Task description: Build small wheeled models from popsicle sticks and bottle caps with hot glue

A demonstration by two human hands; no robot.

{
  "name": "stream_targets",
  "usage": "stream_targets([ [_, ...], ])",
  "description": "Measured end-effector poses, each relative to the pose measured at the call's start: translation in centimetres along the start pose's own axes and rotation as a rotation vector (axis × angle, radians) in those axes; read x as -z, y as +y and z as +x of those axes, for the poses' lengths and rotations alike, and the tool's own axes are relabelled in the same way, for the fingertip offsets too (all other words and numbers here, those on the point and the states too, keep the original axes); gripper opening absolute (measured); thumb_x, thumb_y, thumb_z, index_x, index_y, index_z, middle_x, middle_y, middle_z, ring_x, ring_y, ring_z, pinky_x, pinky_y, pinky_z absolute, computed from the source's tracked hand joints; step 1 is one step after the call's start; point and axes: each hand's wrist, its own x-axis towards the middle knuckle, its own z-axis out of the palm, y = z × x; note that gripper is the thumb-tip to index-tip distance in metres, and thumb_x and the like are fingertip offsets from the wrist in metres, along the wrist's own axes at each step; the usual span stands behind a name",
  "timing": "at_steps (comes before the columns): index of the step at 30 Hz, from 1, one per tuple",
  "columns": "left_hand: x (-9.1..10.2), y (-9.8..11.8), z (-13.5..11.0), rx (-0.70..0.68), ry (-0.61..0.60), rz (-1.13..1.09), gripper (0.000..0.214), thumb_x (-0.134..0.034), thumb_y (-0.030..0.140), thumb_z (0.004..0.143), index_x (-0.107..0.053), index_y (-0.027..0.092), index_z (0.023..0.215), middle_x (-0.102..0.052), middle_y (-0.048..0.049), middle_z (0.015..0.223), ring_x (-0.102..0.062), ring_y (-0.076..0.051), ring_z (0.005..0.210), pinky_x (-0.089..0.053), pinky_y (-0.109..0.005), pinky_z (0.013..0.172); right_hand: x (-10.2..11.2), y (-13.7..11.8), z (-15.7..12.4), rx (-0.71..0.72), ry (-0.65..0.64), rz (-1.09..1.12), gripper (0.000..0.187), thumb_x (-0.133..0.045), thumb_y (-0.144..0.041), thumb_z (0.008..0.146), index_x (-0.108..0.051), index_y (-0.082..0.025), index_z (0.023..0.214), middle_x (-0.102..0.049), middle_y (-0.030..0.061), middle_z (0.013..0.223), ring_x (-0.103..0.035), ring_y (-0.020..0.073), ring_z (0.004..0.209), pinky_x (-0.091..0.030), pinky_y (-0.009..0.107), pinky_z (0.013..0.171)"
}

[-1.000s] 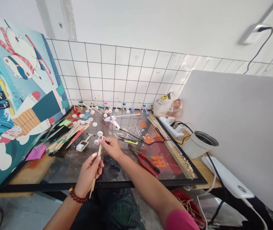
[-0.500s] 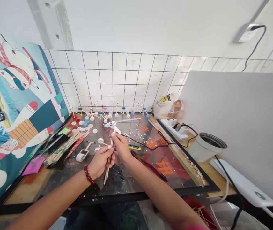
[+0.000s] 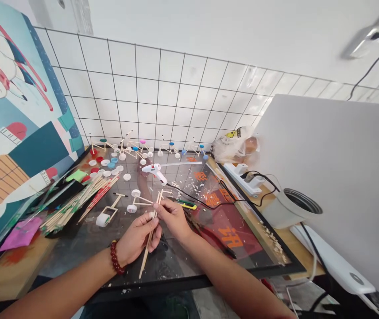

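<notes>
My left hand, with a red bead bracelet on its wrist, is closed around thin wooden sticks that slant down toward the table's front edge. My right hand pinches the same sticks near their upper ends. Just behind the hands lies a small stick frame with white bottle-cap wheels; its right end passes behind my fingers. A white glue gun rests on its side farther back. Left of my left hand is a stick frame with a white roller. A yellow-green utility knife lies by my right hand.
Loose caps and a bundle of sticks lie at left. Finished-looking stick models line the back by the wire grid. The glue gun's black cord runs right to a power strip. Dark-handled pliers and a pot are at right.
The camera view has tilted and moved closer. Both hands, still on the sticks, have come down away from the glue gun, so the sticks' tops no longer overlap it.
</notes>
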Motion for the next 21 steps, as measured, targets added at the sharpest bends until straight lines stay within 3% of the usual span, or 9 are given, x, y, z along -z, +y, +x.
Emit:
stream_targets([
  [10,0.71,0.14,-0.04,0.072,-0.062,-0.082,0.034,-0.072,0.044,0.077,-0.054,0.016,0.079,-0.062,0.0001,0.06,-0.053,-0.01,0.041,-0.04,-0.019,0.036,0.0,-0.37,-0.35,-0.019,-0.049,-0.011,0.034,-0.066,-0.05,0.081,-0.066,-0.019,0.068,-0.051,-0.0016,0.063,-0.046,0.0109,0.058,-0.037,0.024,0.057],
  [16,0.72,0.1,0.04,0.039,-0.048,-0.107,0.032,-0.073,0.042,0.078,-0.055,0.015,0.078,-0.062,-0.0006,0.06,-0.053,-0.01,0.04,-0.039,-0.018,0.035,0.15,-0.26,-0.21,0.013,-0.087,-0.026,0.032,-0.069,-0.051,0.079,-0.069,-0.02,0.072,-0.058,-0.0001,0.069,-0.052,0.012,0.063,-0.043,0.026,0.062],
  [21,0.65,0.31,0.05,0.0,-0.027,-0.113,0.031,-0.069,0.042,0.081,-0.057,0.014,0.079,-0.064,-0.0031,0.063,-0.056,-0.011,0.046,-0.045,-0.02,0.041,0.23,-0.17,-0.2,-0.009,-0.03,0.027,0.031,-0.07,-0.05,0.078,-0.07,-0.019,0.075,-0.061,0.0004,0.073,-0.056,0.0119,0.064,-0.048,0.026,0.061],
])
